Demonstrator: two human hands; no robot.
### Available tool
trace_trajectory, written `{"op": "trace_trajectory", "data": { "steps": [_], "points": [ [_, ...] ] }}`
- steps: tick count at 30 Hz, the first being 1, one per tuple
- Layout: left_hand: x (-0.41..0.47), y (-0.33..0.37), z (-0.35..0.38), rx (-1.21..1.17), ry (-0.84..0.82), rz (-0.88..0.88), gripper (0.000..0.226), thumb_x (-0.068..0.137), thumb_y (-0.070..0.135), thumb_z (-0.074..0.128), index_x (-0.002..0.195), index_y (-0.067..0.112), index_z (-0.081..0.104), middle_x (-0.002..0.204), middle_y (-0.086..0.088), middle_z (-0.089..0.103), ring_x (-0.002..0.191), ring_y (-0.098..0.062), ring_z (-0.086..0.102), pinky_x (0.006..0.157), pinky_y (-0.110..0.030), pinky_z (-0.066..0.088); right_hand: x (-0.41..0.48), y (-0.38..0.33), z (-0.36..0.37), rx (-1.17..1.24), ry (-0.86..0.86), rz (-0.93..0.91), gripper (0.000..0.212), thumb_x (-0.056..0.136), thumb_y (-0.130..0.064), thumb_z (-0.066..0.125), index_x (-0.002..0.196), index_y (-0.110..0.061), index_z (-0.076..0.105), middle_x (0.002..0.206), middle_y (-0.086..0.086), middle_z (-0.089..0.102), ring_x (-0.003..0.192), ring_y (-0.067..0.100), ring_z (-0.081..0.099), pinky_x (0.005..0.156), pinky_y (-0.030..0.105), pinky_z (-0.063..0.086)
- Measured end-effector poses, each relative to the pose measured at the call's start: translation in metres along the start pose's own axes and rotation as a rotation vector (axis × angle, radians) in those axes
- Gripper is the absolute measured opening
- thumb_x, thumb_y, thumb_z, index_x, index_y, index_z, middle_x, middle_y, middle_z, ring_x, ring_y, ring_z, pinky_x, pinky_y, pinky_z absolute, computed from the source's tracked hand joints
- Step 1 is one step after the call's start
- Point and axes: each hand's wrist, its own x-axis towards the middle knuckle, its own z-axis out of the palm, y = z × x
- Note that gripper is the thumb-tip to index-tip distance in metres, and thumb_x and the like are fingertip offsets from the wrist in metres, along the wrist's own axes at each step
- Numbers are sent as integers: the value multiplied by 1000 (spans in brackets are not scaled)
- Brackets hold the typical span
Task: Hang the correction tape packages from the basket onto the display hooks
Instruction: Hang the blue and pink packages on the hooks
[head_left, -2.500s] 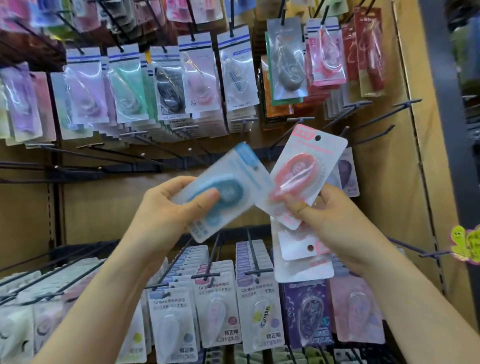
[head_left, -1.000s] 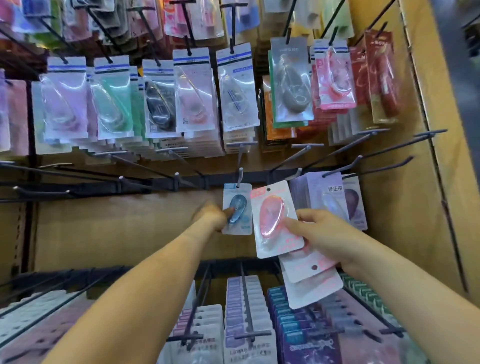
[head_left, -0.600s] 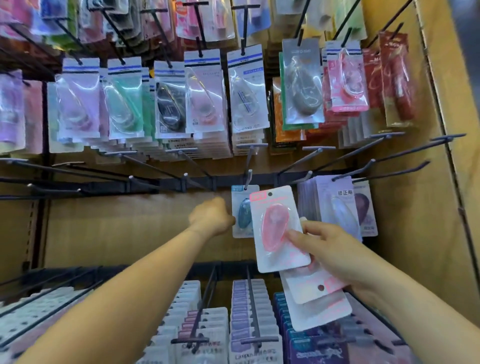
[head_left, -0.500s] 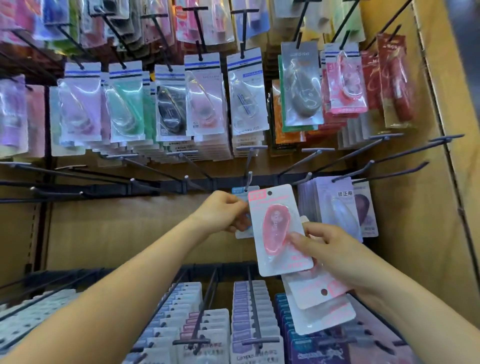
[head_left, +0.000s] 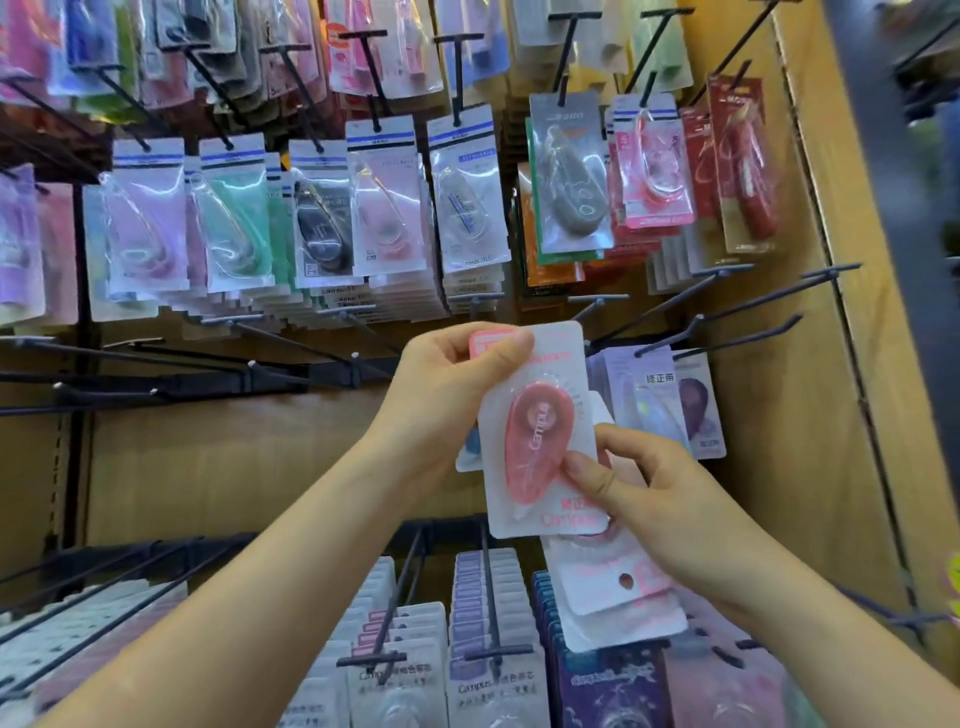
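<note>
A tan display wall (head_left: 208, 467) bristles with black hooks (head_left: 369, 75), upper rows crowded with pastel tape packs (head_left: 384, 208), the middle row mostly bare beside purple packs (head_left: 660, 400), lower packs (head_left: 493, 691) dense.

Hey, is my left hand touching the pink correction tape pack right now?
Touching. The head view shows the left hand pinching the pink pack at its top corner, with the thumb laid across the front of the card.

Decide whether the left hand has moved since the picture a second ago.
Yes. The left hand has moved right, toward the hanging purple packages, and now grips the pink package.
</note>
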Motion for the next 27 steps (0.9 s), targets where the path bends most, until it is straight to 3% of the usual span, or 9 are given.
{"op": "trace_trajectory", "data": {
  "steps": [7, 9, 13, 20, 27],
  "points": [
    [14, -3, 42, -104, 53, -115, 11, 97, 27, 60, 96, 18, 66, 88, -8, 74, 81, -25, 72, 77, -46, 59, -12, 1, 1, 149, 175, -50, 22, 92, -26, 58, 101, -12, 73, 89, -1, 77, 83, 7, 72, 67, 16, 54],
    [21, -8, 52, -37, 73, -111, 10, 96, 26, 63, 95, 18, 68, 91, -8, 74, 83, -25, 72, 77, -44, 60, -14, 4, 0, 190, 219, -12, 21, 91, -29, 60, 97, -13, 73, 91, 5, 77, 85, 16, 74, 70, 24, 59],
    [32, -13, 60, 42, 144, -79, 9, 93, 26, 67, 96, 19, 71, 95, -6, 74, 90, -24, 72, 77, -42, 61, -13, 4, -6, 213, 286, 34, 22, 95, -24, 60, 95, -4, 69, 91, 14, 73, 77, 16, 68, 60, 20, 54],
    [36, -16, 57, 82, 153, -137, 6, 94, 29, 65, 96, 25, 69, 94, 1, 74, 87, -19, 73, 80, -43, 61, -13, 2, -12, 210, 264, 90, 17, 97, -27, 58, 98, -14, 69, 90, 4, 76, 79, 13, 73, 62, 22, 55],
    [38, -10, 50, 5, 55, -269, 8, 93, 24, 66, 99, 21, 70, 99, -5, 74, 89, -25, 72, 74, -39, 60, -15, 2, -12, 191, 284, 179, 18, 95, -33, 60, 97, -18, 70, 89, 3, 77, 79, 21, 75, 69, 36, 59]
  ]
}}
